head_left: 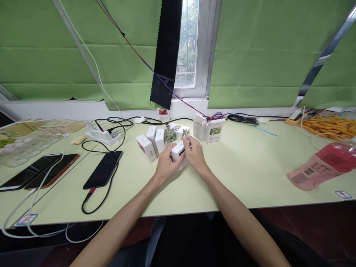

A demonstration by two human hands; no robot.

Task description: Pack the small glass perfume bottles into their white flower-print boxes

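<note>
My left hand (166,164) and my right hand (195,154) meet at the middle of the pale green table (244,174), both closed around a small white box (178,150) with one end open. The right fingers pinch at its upper end near a small metal-topped bottle (184,134). Just behind stand three small white boxes (152,145) in a row and a clear glass bottle (169,134). Further back right are two more white boxes (209,129).
A black phone (103,169) on a charging cable lies left of my hands, two more phones (39,171) further left. A white power strip (103,135) and cables lie at the back. A pink bottle (322,167) lies on its side at right, orange items (329,126) behind it.
</note>
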